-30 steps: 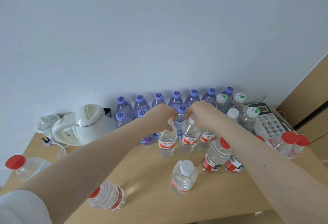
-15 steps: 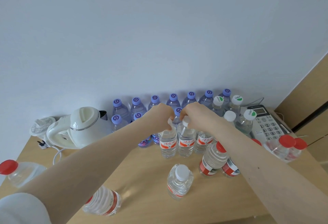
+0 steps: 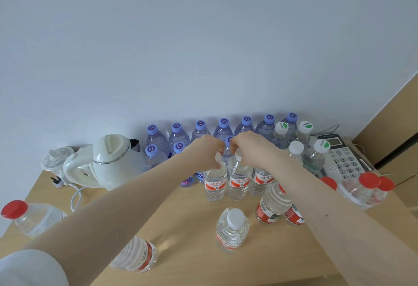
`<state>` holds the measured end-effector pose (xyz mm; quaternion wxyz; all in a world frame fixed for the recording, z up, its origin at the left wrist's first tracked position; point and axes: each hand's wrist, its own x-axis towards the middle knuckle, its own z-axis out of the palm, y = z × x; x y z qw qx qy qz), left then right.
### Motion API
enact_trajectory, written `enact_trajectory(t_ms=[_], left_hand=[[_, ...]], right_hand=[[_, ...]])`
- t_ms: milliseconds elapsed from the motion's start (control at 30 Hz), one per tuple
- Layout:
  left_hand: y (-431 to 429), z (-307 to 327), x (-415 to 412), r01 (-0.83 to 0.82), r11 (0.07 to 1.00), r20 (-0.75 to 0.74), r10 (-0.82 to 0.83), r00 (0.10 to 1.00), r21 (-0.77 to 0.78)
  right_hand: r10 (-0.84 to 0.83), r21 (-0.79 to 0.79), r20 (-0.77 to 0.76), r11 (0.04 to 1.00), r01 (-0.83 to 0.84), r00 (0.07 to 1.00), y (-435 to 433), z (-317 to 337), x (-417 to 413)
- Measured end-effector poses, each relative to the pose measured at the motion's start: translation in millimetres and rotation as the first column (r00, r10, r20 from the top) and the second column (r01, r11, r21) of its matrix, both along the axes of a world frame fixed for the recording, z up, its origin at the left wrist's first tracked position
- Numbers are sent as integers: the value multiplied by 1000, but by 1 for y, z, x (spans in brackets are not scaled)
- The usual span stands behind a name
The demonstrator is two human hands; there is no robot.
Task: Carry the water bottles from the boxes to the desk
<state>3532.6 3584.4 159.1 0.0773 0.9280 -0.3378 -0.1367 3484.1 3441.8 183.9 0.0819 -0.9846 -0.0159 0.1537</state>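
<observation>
1. the left hand [image 3: 209, 152] is in the middle of the frame. its fingers are curled round the white cap of the first water bottle [image 3: 214, 184].
2. the right hand [image 3: 245, 147] is just beside the left hand. its fingers grip the white cap of the second water bottle [image 3: 239, 181].
3. the two bottles stand upright, side by side, in the middle of the frame. each has a red and white label. their bottoms look to be on the wooden surface [image 3: 181, 213].
4. the purple-cap bottles [image 3: 222, 127] stand behind the hands in rows by the wall.
5. a lone bottle [image 3: 233, 229] with a white cap stands in the lower middle of the frame, apart from the two held ones.
6. a white kettle [image 3: 113, 161] sits at the left of the frame.
7. a phone [image 3: 341, 159] with number keys sits at the right.
8. a red-cap bottle [image 3: 31, 215] is at the left edge of the frame.
</observation>
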Motion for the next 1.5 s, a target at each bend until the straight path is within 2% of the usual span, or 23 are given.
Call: enact_trajectory(t_ms=[267, 500, 700, 867, 1100, 1300, 1500], left_hand=[[7, -1, -12, -11, 1000, -22, 11, 1000, 18], [16, 10, -20, -16, 1000, 48, 16, 999, 2], [34, 24, -33, 4, 1000, 182, 1, 983, -26], [70, 27, -48, 22, 997, 218, -5, 976, -76], [119, 11, -76, 8, 993, 154, 10, 988, -119], [131, 2, -111, 12, 987, 132, 10, 991, -160], [134, 1, -138, -81, 986, 115, 98, 989, -144]], right_hand=[[11, -114, 75, 993, -3, 997, 2, 0, -10], [-4, -137, 185, 990, 30, 983, 6, 2, -23], [-44, -51, 291, 997, 61, 956, 19, 13, -42], [-99, 87, 343, 994, 74, 934, 45, 9, -79], [-137, 28, 269, 990, 135, 953, 79, -17, -122], [-133, -133, 176, 979, 157, 976, 85, -31, -142], [-121, -40, 125, 991, 126, 985, 81, -31, -148]])
